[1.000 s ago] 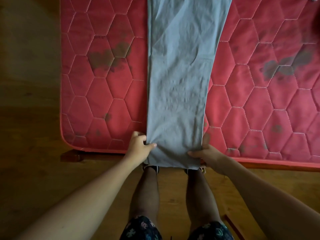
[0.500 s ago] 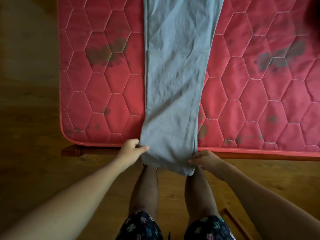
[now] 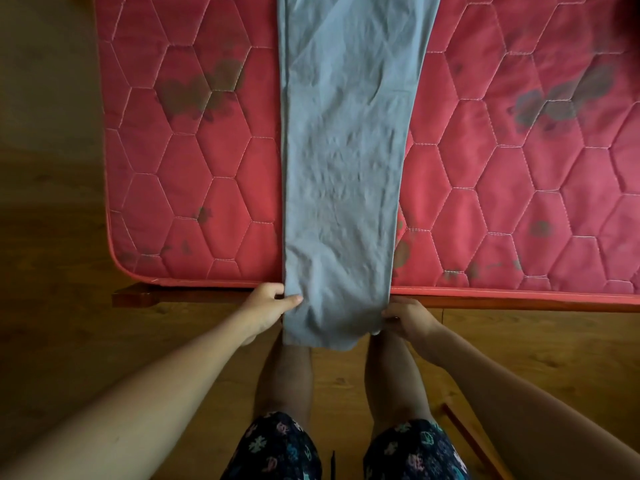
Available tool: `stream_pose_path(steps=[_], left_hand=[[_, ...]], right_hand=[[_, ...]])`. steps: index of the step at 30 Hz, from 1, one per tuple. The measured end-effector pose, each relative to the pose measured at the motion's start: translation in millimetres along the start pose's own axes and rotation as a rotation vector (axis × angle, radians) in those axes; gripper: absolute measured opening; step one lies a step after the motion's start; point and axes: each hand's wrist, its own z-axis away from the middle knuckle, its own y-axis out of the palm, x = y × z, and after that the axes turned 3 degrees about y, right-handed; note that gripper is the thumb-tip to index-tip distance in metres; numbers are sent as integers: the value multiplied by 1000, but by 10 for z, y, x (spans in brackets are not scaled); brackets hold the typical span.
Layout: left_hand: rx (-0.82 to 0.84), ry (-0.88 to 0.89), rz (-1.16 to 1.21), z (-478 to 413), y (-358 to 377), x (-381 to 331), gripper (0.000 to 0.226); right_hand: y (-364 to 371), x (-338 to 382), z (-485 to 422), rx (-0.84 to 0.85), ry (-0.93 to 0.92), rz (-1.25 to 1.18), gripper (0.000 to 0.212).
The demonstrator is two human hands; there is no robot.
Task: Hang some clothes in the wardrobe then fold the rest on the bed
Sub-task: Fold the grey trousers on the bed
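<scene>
L hand [image 3: 268,306] pinches L edge of grey trousers [image 3: 343,168] near hem: thumb on top, fingers under cloth. R hand [image 3: 407,318] grips R edge at same level, fingers curled onto cloth. Hem end hangs off near edge of red mattress [image 3: 194,188], in front of person's legs [image 3: 284,375]. Rest of garment lies flat, lengthwise up mattress; top end out of frame. Long edges approx. straight, creases mid-cloth. Bare quilting both sides, wider on R. Wooden bed frame [image 3: 138,299] shows just below mattress edge. Wood floor [image 3: 52,237] to L & under legs.
</scene>
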Motion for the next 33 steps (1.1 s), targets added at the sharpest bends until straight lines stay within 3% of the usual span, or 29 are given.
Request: stream_pose_path(steps=[3, 7, 11, 17, 23, 25, 28, 30, 33], left_hand=[[29, -3, -15, 15, 18, 71, 21], [76, 66, -136, 45, 16, 93, 39], [68, 105, -133, 87, -12, 24, 34], [71, -28, 42, 196, -18, 0, 22], [-15, 78, 237, 363, -139, -142, 56], [31, 136, 205, 446, -282, -299, 46], [80, 180, 139, 448, -508, -592, 54], [52, 267, 7, 390, -594, -855, 64], [-108, 437, -146, 169, -650, -1155, 48]], right_hand=[[-32, -5, 32, -2, -1, -5, 11], [-11, -4, 54, 46, -65, 133, 24], [3, -69, 71, -22, -107, 181, 21], [-1, -62, 140, 31, -47, 72, 22], [-47, 138, 357, 88, -112, -129, 59], [-124, 322, 467, 139, -162, -214, 69], [-287, 702, 591, 227, -160, -292, 54], [-381, 963, 605, 254, -144, -238, 49], [-425, 1282, 477, 112, -295, 141, 40]])
